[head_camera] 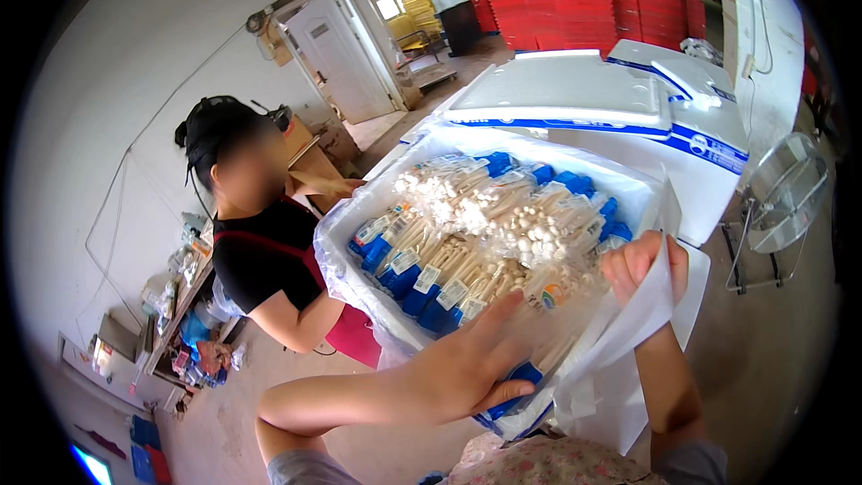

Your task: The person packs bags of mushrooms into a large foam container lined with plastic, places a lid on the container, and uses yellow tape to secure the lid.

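Observation:
Packs of enoki-like mushrooms (444, 263) in clear plastic with blue ends fill a white foam box (367, 283) lined with thin plastic. My left hand (485, 350) lies spread over the packs at the near side, its thumb by a blue pack end (515, 387). At the box's right edge my right hand (643, 263) is closed on the white plastic liner (606, 364), which hangs over the near right rim. Part of the fingers is behind the liner.
A co-worker (283, 242) in a dark red apron stands at the box's left side. Behind the box are foam boxes with blue tape (700, 141) and a foam lid (559, 87). A round metal fan (784, 195) stands right; red crates (579, 10) are stacked far back.

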A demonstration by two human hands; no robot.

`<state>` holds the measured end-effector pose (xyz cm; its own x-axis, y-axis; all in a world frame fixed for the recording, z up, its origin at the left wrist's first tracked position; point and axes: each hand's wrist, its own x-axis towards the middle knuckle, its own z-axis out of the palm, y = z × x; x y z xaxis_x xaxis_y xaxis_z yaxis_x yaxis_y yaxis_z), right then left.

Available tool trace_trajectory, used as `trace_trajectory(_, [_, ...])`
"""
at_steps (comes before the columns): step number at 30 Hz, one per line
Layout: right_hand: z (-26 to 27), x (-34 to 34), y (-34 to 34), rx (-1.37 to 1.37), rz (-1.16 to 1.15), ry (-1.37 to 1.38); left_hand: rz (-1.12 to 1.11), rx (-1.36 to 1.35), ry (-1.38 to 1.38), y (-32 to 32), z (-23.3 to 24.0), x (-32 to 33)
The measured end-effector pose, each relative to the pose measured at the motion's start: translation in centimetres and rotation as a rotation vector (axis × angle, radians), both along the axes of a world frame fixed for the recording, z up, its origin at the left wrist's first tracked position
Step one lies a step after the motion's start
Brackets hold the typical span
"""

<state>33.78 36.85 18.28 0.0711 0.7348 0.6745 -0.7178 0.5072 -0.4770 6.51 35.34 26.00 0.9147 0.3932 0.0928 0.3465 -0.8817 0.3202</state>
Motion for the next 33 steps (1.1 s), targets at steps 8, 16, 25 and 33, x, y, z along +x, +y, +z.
trace_trajectory(8, [-0.3, -0.1, -0.3, -0.064, -0.058, 0.047, -0.05, -0.409, 0.242, 3.3, -1.3, 0.7])
trace_trajectory(16, [-0.1, -0.2, -0.2, 0.002, -0.08, -0.022, -0.077, -0.637, 0.344, 4.7, -2.6, 1.1])
trace_trajectory(25, [-0.1, -0.2, -0.4, 0.003, -0.105, -0.055, -0.103, -0.296, -0.177, 3.7, -3.8, 0.1])
trace_trajectory(33, [1.0, -0.9, -0.5, 0.028, -0.155, -0.107, -0.182, -0.327, -0.008, 4.6, -3.8, 0.2])
